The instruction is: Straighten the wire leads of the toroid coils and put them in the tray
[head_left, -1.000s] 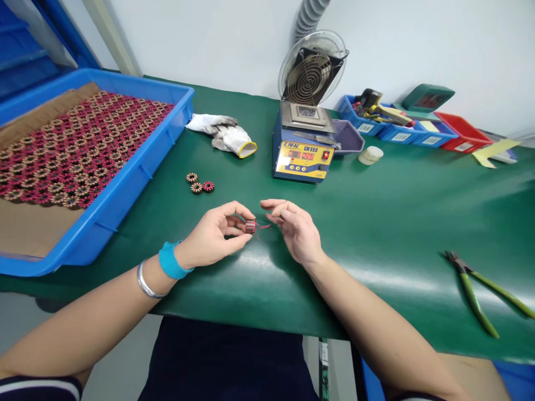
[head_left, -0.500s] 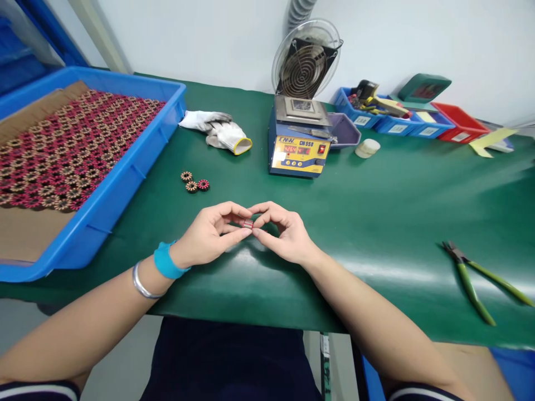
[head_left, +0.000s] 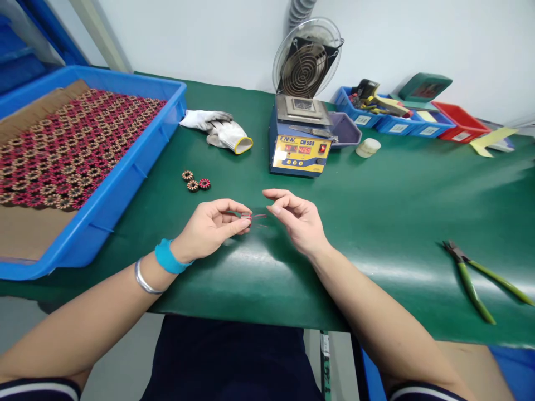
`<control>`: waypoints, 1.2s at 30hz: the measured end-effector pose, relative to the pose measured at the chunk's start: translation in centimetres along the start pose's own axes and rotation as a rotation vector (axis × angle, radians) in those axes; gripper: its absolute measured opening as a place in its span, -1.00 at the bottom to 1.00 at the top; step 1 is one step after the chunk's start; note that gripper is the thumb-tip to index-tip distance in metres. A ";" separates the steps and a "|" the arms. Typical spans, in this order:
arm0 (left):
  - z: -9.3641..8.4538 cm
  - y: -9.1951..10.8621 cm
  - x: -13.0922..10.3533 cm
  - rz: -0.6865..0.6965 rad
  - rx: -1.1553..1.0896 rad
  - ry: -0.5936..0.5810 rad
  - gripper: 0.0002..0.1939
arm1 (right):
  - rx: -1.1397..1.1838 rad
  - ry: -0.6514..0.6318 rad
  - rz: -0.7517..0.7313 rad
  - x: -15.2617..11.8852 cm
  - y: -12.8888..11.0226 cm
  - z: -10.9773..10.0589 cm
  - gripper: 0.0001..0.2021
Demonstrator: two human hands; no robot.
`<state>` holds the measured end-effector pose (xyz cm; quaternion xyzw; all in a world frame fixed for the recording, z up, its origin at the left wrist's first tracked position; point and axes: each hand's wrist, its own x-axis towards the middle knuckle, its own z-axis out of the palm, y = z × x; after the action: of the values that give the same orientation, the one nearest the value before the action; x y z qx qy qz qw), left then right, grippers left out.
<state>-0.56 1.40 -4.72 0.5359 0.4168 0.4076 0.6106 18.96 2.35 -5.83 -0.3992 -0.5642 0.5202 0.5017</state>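
Observation:
Between the thumb and fingers of my left hand (head_left: 215,225) is a small red wound coil (head_left: 246,216), with thin wire leads pointing right. My right hand (head_left: 298,220) is just right of the lead ends, apart from the coil. Its thumb and index fingertip are close together, and whether a wire end is between them is too small to tell. Three ring coils (head_left: 193,185) lie on the green table beyond my left hand. A blue tray (head_left: 121,200) at the left holds rows of similar red and copper-coloured coils.
A blue and yellow heated unit (head_left: 298,153) stands at the back centre, a fan behind it. White gloves (head_left: 228,135) lie to its left. Small bins (head_left: 462,125) and a round white jar (head_left: 368,147) are at the back right. Green-handled cutters (head_left: 470,284) lie at the right.
My right hand has moved off the coil, to the right and slightly up. The wire leads now show between my hands. My left hand still holds the coil, now turned a little.

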 end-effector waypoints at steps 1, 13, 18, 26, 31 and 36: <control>0.0 -0.1 0.0 -0.006 -0.025 0.004 -0.72 | -0.012 -0.017 -0.008 -0.1 0.1 0.2 -0.71; 0.4 -0.8 0.2 0.026 -0.096 -0.038 -0.73 | -0.117 -0.124 -0.098 -0.6 0.4 0.6 -0.80; 0.6 -0.8 0.2 0.091 -0.061 -0.008 -0.74 | -0.228 -0.080 -0.190 -1.1 0.0 0.9 -0.85; 0.4 -1.0 0.2 0.149 0.002 0.048 -0.73 | -0.490 -0.110 -0.556 -2.8 -0.9 1.7 -0.94; 0.4 -1.1 0.2 0.163 0.020 0.032 -0.74 | -0.338 -0.021 -0.298 -1.5 0.3 1.2 -0.86; 0.4 -1.3 0.2 0.139 0.004 0.005 -0.73 | -0.275 -0.086 -0.161 -1.0 0.9 1.1 -0.74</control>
<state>-0.09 1.32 -5.99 0.5637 0.3809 0.4497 0.5787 17.94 1.31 -6.86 -0.3950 -0.6810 0.4129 0.4579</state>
